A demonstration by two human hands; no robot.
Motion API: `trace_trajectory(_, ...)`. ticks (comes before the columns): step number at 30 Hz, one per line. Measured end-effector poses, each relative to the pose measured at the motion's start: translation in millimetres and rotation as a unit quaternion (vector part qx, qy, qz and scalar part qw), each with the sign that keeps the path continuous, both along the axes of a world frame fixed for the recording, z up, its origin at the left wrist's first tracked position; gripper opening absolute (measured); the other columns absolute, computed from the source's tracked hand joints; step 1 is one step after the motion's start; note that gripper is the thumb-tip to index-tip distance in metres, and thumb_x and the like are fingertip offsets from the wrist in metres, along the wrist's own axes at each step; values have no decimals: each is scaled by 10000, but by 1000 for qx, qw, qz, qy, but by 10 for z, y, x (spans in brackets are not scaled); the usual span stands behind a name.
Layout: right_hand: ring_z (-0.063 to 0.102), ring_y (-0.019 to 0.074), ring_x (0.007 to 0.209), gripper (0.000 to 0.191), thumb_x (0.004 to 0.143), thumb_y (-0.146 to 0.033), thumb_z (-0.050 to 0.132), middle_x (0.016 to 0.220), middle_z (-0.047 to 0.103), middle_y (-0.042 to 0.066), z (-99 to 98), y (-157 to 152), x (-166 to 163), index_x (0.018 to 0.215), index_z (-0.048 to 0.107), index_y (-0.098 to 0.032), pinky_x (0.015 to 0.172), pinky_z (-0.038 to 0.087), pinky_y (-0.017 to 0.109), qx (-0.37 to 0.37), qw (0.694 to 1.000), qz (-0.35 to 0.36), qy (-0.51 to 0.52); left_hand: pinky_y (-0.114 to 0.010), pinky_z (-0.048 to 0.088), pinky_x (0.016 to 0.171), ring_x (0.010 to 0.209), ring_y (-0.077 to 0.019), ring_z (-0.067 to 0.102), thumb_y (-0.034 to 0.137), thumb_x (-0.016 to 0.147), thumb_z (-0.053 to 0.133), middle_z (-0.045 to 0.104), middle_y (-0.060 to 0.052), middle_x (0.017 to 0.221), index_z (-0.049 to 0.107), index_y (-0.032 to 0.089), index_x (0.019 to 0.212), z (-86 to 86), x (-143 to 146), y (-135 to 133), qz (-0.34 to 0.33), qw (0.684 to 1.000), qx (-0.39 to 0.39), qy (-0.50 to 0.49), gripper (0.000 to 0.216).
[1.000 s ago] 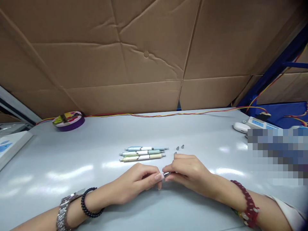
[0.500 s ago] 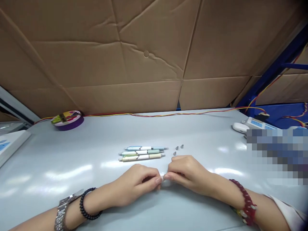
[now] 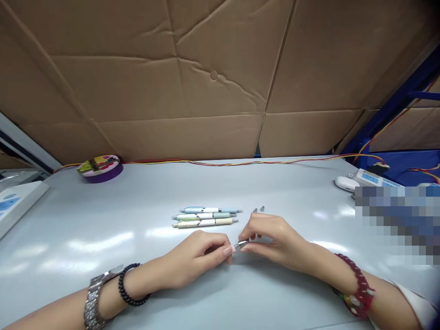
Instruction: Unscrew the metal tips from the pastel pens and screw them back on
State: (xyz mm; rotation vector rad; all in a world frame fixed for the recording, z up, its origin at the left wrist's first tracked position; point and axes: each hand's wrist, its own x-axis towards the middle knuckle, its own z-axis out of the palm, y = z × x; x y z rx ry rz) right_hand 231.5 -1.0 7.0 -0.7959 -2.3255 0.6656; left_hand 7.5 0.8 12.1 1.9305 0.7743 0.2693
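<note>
My left hand (image 3: 197,259) is closed around a pen, most of which the fingers hide; its pale pinkish end (image 3: 234,249) sticks out to the right. A silver pen tip (image 3: 242,243) lies at that end, pinched between the thumb and forefinger of my right hand (image 3: 271,236). Whether it is fully seated on the pen I cannot tell. Beyond my hands, a blue pen (image 3: 211,211), a green pen (image 3: 205,216) and a cream pen (image 3: 205,223) lie side by side with bare narrow ends pointing right. Two small metal cone tips (image 3: 262,209) rest right of them.
A purple round box (image 3: 103,174) stands at the back left. Red and yellow wires (image 3: 220,164) run along the back edge below a cardboard wall (image 3: 172,91). A white case (image 3: 346,184) and a power strip (image 3: 373,178) are at right, another white strip (image 3: 20,201) at left.
My right hand has opened its grip somewhat and shifted slightly up and right, so the silver tip now shows. One of three loose cones is out of sight near my right hand.
</note>
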Motion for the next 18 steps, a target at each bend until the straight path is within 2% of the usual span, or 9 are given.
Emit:
trace_trajectory(2, 530, 122, 676, 170, 880, -316, 556, 722, 625, 12, 2, 9, -5, 803, 599, -171, 643, 400, 224, -10, 1000, -2, -4, -205, 271, 537, 572, -97, 336, 398, 946, 365, 385, 53, 608, 527, 183, 815, -2, -1, -7, 10, 1000, -17, -12, 300)
trace_trajectory(7, 470, 113, 583, 376, 944, -393, 398, 618, 562, 3, -47, 46, -17, 693, 569, -170, 598, 374, 231, -8, 999, -12, -37, -207, 242, 507, 536, -107, 292, 425, 949, 333, 343, 77, 575, 414, 236, 1088, 12, -9, -34, 26, 997, -67, -20, 248)
trace_trajectory(13, 443, 107, 556, 436, 956, -405, 353, 560, 520, -12, -86, 26, -37, 635, 526, -167, 578, 363, 225, -14, 999, -28, -39, -205, 237, 494, 527, -106, 309, 428, 945, 330, 336, 75, 560, 452, 226, 1098, -26, -14, -27, 22, 997, -64, -44, 281)
trace_trajectory(18, 434, 99, 535, 419, 915, -417, 444, 531, 497, -20, 0, 12, -52, 585, 504, -166, 540, 360, 212, -83, 995, -47, 10, -203, 243, 491, 517, -99, 313, 414, 937, 376, 354, 80, 552, 470, 215, 1037, -39, -17, -17, 27, 995, -77, -50, 242)
